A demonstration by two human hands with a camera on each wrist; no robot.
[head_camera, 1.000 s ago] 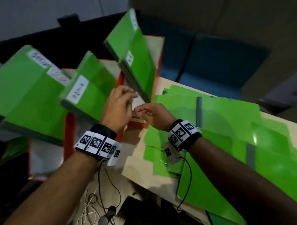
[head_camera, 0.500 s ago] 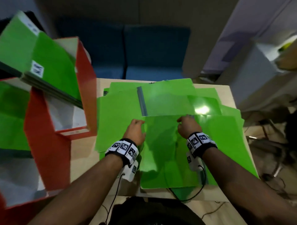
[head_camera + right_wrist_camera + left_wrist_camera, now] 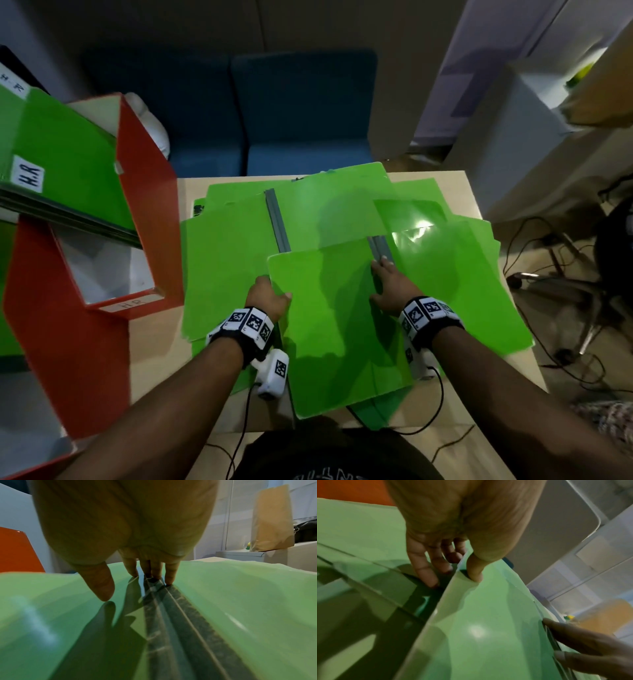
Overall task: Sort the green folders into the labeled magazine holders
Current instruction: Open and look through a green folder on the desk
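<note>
Left hand [image 3: 267, 297] pinched the top folder's [image 3: 329, 318] left edge; right hand [image 3: 390, 284] lay flat, fingers straight, on its grey spine [image 3: 379, 247].

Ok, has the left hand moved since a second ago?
Yes. The left hand has moved right, from the front of the red magazine holder to over the table, and now grips the left edge of the top green folder.

Holders [image 3: 144, 212] left of folders [image 3: 342, 325]
</note>
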